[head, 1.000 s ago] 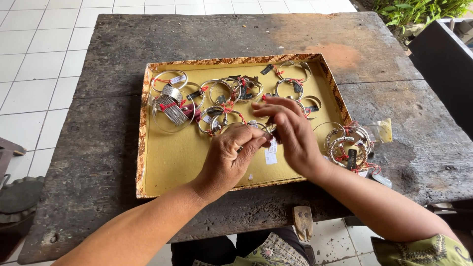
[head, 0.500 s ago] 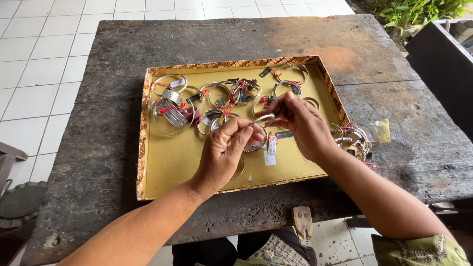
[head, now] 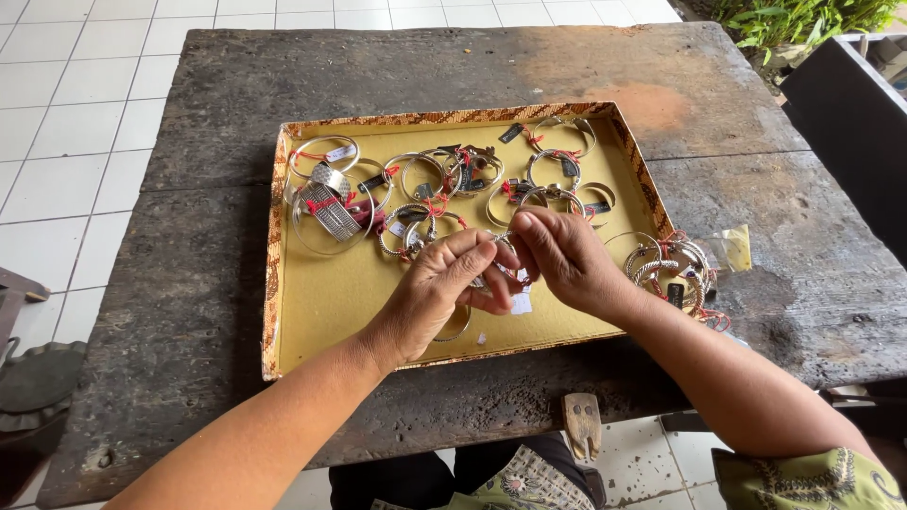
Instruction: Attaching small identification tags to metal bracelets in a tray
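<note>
Both hands have drifted slightly toward us over the tray (head: 283, 283). Our left hand (head: 436, 293) and right hand (head: 567, 264) pinch one bangle (head: 505, 247) with a white tag (head: 521, 302), held above the tray. Likely tagging; next needs fine fingertip control.

silver bangle (head: 504, 247) | white tag | pinched above yellow tray (head: 340, 302)

Soft even daylight, sharp, faint shadows.

Small white tag (head: 521, 302) under the hands, dark tags (head: 511, 133) among bangles, yellowish packet (head: 735, 247) beside tray.
</note>
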